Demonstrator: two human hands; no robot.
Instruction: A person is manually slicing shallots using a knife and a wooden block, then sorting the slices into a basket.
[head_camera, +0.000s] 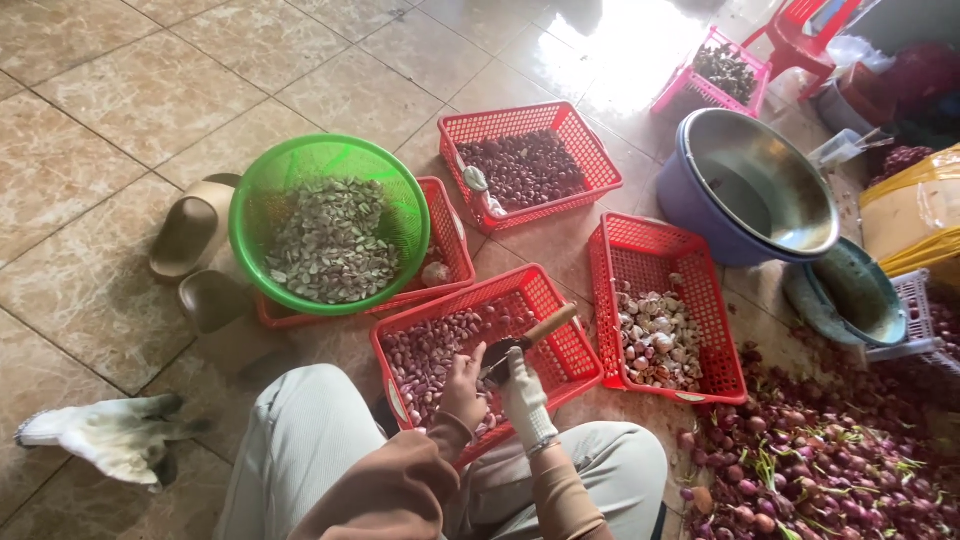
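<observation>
**Shallots getting peeled over a red basket on the floor**

Shallots are everywhere in this shot, so here's the count. Both hands work above the nearest red basket (560, 352), which holds peeled shallots (425, 350). The left hand (463, 388) is bare and closed around something small, probably one shallot, though it's too hidden by the fingers to be sure. The right hand (522, 392) wears a white glove and grips a knife with a wooden handle (548, 324); the blade is mostly hidden between the hands.

Red baskets: four in a cluster, plus a pink one (712, 75) further back. One is mostly covered by a green round basket (330, 215) full of skins and trimmings. Another holds pale bulbs (655, 335), and one holds dark shallots (525, 168).

One big metal bowl sits in a blue basin (700, 205). An unpeeled pile (810, 460) runs off the right edge, no way to count it. Two sandals (195, 225) lie at left, and one white glove (110, 435).
</observation>
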